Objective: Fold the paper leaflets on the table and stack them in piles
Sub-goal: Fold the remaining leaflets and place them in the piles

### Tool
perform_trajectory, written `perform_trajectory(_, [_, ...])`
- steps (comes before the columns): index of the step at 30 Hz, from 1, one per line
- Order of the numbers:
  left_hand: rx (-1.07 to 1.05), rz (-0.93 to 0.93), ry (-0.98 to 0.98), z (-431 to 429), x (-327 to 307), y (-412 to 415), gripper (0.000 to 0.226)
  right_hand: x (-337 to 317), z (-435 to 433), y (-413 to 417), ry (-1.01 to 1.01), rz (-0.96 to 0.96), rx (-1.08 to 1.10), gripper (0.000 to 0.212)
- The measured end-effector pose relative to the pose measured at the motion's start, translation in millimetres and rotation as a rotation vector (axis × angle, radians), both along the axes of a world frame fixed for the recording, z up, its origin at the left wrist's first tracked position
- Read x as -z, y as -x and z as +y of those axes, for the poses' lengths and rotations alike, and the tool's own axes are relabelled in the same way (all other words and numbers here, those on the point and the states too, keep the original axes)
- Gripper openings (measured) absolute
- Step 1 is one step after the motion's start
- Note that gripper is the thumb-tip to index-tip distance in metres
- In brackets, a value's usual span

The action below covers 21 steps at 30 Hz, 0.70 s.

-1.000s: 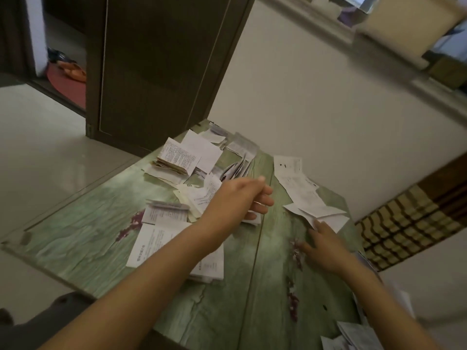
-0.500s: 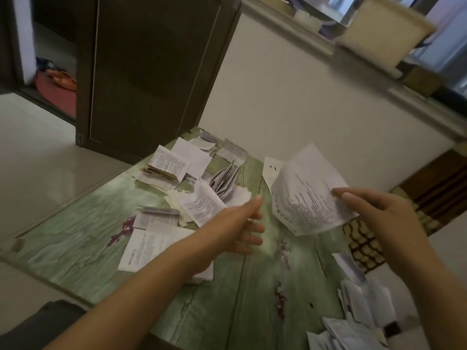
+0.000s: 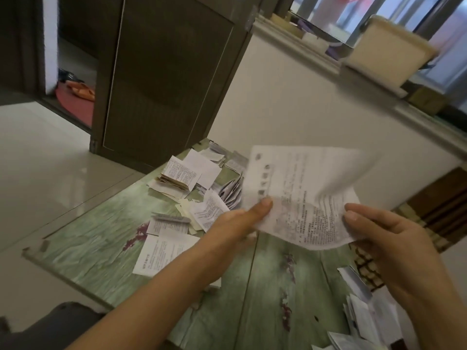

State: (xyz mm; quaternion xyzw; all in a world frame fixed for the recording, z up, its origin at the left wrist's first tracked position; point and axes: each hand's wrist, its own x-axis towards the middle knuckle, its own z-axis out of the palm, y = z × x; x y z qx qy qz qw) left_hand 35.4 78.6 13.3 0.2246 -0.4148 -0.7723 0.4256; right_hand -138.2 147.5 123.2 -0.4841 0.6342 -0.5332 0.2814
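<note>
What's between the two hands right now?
One unfolded leaflet spans the gap: the left hand pinches its lower left edge, the right hand its lower right corner. Beneath it the head view shows bare green table.

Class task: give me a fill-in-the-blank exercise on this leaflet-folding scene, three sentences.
The left hand and right hand hold the large white printed leaflet ____ the worn wooden table, not on it.
The table's painted top is ____.
The thick stack of folded leaflets lies nearer the ____ hand.
Missing words: above; green; left.
</note>
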Motion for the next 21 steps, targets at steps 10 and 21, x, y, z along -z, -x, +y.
perform_trajectory(10, [-0.095,-0.023,-0.015,-9.1,-5.8,-20.1,0.017,31.7,-20.4,4.3,0.017,0.336,0.123,0.013])
perform_trajectory(21, [-0.206,-0.167,-0.042,-12.0,0.6,-18.2,0.012,42.4,-38.0,-3.4,0.053,-0.458,-0.008,0.051])
